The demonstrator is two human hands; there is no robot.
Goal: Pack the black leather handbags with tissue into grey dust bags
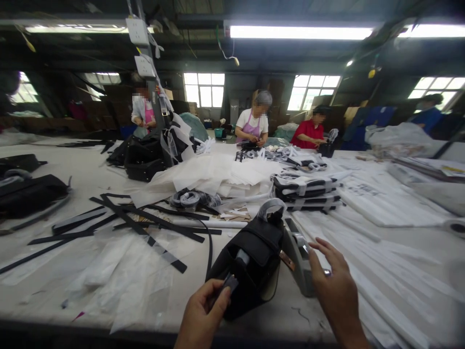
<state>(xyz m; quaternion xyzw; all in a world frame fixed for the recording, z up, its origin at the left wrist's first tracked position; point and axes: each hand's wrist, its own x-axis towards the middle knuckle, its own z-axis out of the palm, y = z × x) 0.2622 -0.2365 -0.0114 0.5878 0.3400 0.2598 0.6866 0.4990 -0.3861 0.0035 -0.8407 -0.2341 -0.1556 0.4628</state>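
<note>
The work on 1 black bag (254, 242) is judged to be partway along. Its handle (272, 207) is already covered in a grey wrap, but the bag is left open at the near end, with a grey piece (242, 257) showing inside. Whether the small dark strip (230, 281) at that opening has been wrapped cannot be told. Farther back, 1 stack of black goods (307, 194) with pale wrapping is seen, and loose black straps (145, 228) are strewn to the left.

The bag is set on the white table (90, 169), between the 2 hands and just beyond them. The dark strip is clamped between thumb and fingers of the left hand (206, 308), directly before the bag's opening. The right hand (333, 276) is held over the tape dispenser (303, 271), just right of the bag, with its fingers partly spread; whether any tape is pinched there, or the dispenser touched, cannot be told. The bag's body is not gripped by the right hand.
</note>
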